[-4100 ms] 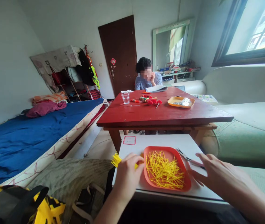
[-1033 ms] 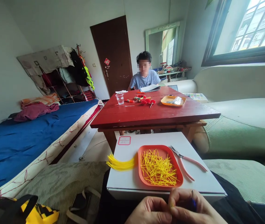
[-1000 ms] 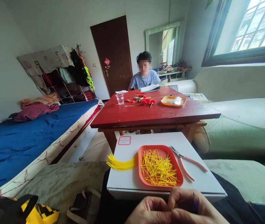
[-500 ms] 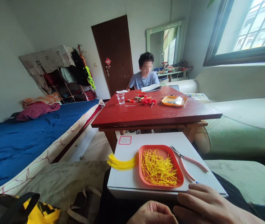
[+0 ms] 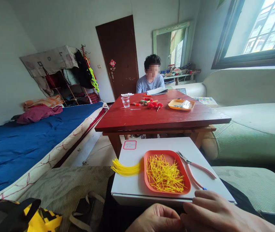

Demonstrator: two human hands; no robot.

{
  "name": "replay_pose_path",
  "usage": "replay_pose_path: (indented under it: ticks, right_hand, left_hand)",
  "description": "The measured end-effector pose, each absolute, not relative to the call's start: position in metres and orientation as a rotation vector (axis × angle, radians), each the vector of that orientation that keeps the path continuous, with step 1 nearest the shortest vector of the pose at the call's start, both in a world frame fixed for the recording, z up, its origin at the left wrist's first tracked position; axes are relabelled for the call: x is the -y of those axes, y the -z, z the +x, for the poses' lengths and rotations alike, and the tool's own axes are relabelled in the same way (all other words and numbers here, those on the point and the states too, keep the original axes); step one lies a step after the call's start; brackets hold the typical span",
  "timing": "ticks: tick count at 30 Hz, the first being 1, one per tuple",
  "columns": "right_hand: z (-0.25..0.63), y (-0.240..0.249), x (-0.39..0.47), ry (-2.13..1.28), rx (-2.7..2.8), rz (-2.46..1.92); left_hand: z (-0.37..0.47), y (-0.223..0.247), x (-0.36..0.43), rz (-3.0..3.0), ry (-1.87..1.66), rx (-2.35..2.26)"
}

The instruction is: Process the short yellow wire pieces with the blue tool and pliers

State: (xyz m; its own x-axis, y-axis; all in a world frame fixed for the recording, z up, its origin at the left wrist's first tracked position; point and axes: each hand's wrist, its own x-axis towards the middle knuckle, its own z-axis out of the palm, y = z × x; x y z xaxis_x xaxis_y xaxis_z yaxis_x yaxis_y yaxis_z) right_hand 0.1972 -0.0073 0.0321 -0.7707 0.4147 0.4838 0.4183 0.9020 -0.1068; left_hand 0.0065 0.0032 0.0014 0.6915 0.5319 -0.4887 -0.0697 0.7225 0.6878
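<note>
At the bottom edge my left hand [image 5: 155, 219] is closed, thumb and fingers pinched together at the near side of the white box [image 5: 132, 190]. My right hand [image 5: 210, 209] is beside it, its fingers curled and the fingertips meeting the left ones. Whatever lies between them is hidden. On the box sits an orange-red tray [image 5: 188, 185] full of short yellow strands [image 5: 163, 174]. Left of the tray lies a bundle of longer yellow strands [image 5: 127, 169]. Pliers with pink handles [image 5: 195, 166] rest open to its right, close to my right hand.
Beyond the box stands a red table [image 5: 132, 119] with a plastic cup [image 5: 125, 101], red fuzzy pieces [image 5: 153, 104] and a yellow tray [image 5: 173, 107]. Another person [image 5: 149, 82] sits behind it. A blue bed [image 5: 43, 129] is left, a pale sofa [image 5: 253, 116] right.
Both hands have shifted slightly, the left one a little up, and the right fingers are more curled in. The seated person's arm has drawn in. The tray, strands and pliers have not moved.
</note>
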Motion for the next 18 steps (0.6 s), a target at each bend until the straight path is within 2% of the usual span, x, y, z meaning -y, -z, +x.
replay_pose_path:
  ticks: [6, 10, 18]
  right_hand:
    - [0.211, -0.034, 0.003, -0.062, 2.602, -0.508]
    - [0.218, -0.037, -0.002, -0.040, 2.598, -0.601]
    - [0.205, -0.009, -0.007, -0.096, 2.417, -0.659]
  left_hand:
    - [0.001, 0.001, -0.006, 0.812, -0.399, -0.823]
    - [-0.004, -0.003, -0.006, 0.867, -0.421, -0.845]
    - [-0.009, -0.008, -0.001, 0.911, -0.531, -0.964]
